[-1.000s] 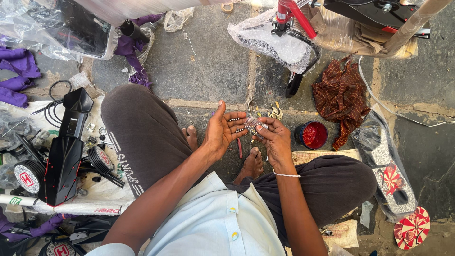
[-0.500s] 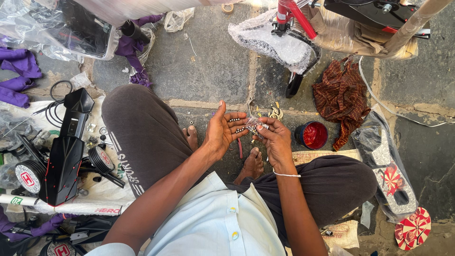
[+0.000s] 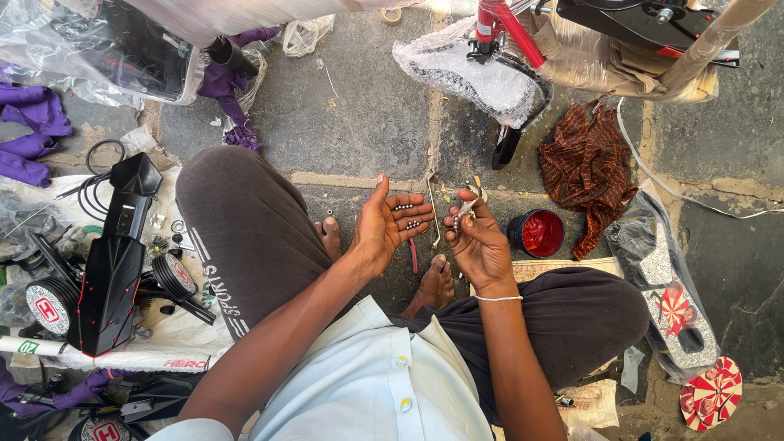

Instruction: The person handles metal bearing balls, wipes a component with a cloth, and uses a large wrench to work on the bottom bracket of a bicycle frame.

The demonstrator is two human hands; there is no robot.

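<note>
The person sits cross-legged on the stone floor (image 3: 359,122), and the left hand (image 3: 390,224) lies spread, palm up, with a scatter of small steel balls (image 3: 406,215) resting across its fingers. The right hand (image 3: 478,241) has its thumb and forefinger pressed together in a pinching grip on a small pale metal part (image 3: 465,208), held just beside the left fingertips; what the part is I cannot make out. Compared with a second ago almost nothing has moved: the two hands sit in the same place over the feet, the palm equally open, so the work looks to be in a slow, fiddly stage, perhaps fitting the balls one at a time. Just beyond the right hand stands a small red tub (image 3: 537,233), probably grease, with a brown patterned rag (image 3: 586,163) near it. Black plastic cycle parts (image 3: 110,261) lie well apart by the left knee.
</note>
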